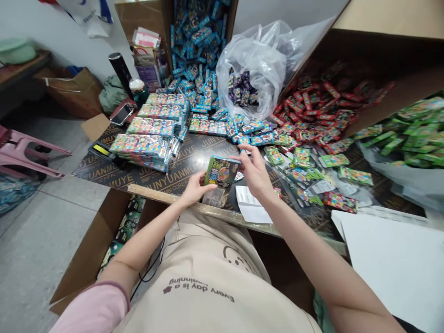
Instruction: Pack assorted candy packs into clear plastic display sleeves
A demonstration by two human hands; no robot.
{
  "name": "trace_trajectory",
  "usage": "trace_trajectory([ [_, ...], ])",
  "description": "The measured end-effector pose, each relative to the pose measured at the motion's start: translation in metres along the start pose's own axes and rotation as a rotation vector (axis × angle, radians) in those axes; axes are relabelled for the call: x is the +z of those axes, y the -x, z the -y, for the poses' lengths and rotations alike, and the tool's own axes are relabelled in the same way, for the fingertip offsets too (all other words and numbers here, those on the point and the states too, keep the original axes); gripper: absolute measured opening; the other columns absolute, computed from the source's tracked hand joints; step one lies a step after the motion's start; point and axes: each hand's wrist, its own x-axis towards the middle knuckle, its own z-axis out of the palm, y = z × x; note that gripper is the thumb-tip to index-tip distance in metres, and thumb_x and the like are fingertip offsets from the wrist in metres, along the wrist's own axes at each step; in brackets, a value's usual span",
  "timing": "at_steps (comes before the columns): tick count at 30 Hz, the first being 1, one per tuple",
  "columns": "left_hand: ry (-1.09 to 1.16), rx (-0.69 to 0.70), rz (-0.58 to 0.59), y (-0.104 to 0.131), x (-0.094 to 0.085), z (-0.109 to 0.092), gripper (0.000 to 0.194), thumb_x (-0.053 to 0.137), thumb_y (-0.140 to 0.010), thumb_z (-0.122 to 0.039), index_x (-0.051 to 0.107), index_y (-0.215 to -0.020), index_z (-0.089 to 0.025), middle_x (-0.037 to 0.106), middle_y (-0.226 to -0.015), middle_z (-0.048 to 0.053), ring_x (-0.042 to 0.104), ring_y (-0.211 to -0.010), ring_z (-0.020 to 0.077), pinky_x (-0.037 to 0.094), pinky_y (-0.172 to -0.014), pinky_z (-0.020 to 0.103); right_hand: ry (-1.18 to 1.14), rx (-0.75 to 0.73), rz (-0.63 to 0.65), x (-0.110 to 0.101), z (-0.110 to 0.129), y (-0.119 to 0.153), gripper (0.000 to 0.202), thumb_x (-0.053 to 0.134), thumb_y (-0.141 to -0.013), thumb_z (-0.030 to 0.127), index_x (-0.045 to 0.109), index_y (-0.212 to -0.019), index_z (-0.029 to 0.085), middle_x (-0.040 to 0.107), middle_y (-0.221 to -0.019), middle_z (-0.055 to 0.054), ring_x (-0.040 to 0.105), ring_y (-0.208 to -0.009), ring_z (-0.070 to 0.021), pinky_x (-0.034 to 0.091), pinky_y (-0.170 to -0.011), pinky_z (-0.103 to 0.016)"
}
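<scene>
Over the front edge of the dark printed table, my left hand grips a small dark package with a green edge and colourful print by its left side. The fingers of my right hand are bent at the package's upper right corner, pinching there. A clear, see-through part shows at the package's lower end. Just right of it a white paper lies at the table edge, partly below my right wrist. Stacked colourful packs stand to the left of my hands.
Blue packets spill from a box at the back. Beside them are a plastic bag of purple packets, red packets and green packets. A phone lies back left. An open carton stands below the table.
</scene>
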Motion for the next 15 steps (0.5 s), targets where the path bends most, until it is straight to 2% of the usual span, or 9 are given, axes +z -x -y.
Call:
trace_trajectory([
  [3, -0.135, 0.045, -0.053, 0.021, -0.005, 0.004, 0.030, 0.069, -0.078, -0.037, 0.066, -0.097, -0.014, 0.073, -0.093, 0.008, 0.070, -0.086, 0.0219, 0.056, -0.082, 0.036, 0.004, 0.005, -0.146, -0.010, -0.020, 0.007, 0.039, 0.045, -0.091, 0.054, 0.046, -0.118, 0.027, 0.064, -0.107, -0.007, 0.066, -0.094, -0.0195, 0.053, -0.080, -0.035],
  [5, -0.335, 0.183, -0.110, 0.030, -0.011, -0.004, 0.022, 0.064, -0.083, -0.028, 0.068, -0.101, -0.016, 0.074, -0.096, 0.007, 0.070, -0.090, 0.0210, 0.055, -0.085, 0.035, 0.098, -0.063, -0.221, -0.012, -0.036, 0.017, 0.043, 0.044, -0.091, 0.056, 0.048, -0.121, 0.025, 0.063, -0.114, -0.010, 0.063, -0.104, -0.0221, 0.051, -0.089, -0.040],
  [7, -0.562, 0.365, -0.127, 0.029, -0.017, -0.011, 0.025, 0.058, -0.085, -0.017, 0.068, -0.107, -0.019, 0.073, -0.105, 0.007, 0.068, -0.100, 0.0205, 0.053, -0.094, 0.036, 0.222, -0.146, -0.235, -0.009, -0.054, 0.031, 0.044, 0.043, -0.092, 0.055, 0.050, -0.122, 0.023, 0.061, -0.120, -0.012, 0.060, -0.111, -0.0244, 0.048, -0.096, -0.044],
  [10, -0.852, 0.521, -0.079, 0.007, -0.028, -0.007, 0.036, 0.050, -0.085, -0.008, 0.067, -0.114, -0.022, 0.070, -0.117, 0.007, 0.063, -0.114, 0.0211, 0.043, -0.107, 0.045, 0.389, -0.188, -0.159, 0.005, -0.079, 0.051, 0.042, 0.042, -0.093, 0.051, 0.054, -0.119, 0.021, 0.061, -0.120, -0.014, 0.058, -0.112, -0.0270, 0.045, -0.099, -0.048],
  [13, -1.062, 0.486, -0.043, -0.032, -0.037, 0.008, 0.037, 0.048, -0.084, -0.005, 0.068, -0.110, -0.022, 0.071, -0.116, 0.007, 0.062, -0.116, 0.0236, 0.034, -0.112, 0.057, 0.434, -0.179, -0.041, 0.017, -0.094, 0.062, 0.035, 0.046, -0.092, 0.047, 0.061, -0.111, 0.021, 0.063, -0.118, -0.014, 0.057, -0.115, -0.0277, 0.043, -0.102, -0.048],
  [15, -1.125, 0.474, -0.087, -0.062, -0.042, 0.014, 0.037, 0.046, -0.085, -0.005, 0.068, -0.110, -0.021, 0.071, -0.117, 0.007, 0.062, -0.117, 0.0241, 0.033, -0.112, 0.057, 0.396, -0.163, -0.012, 0.018, -0.097, 0.063, 0.032, 0.048, -0.091, 0.044, 0.063, -0.108, 0.021, 0.064, -0.119, -0.014, 0.057, -0.115, -0.0266, 0.043, -0.102, -0.046],
])
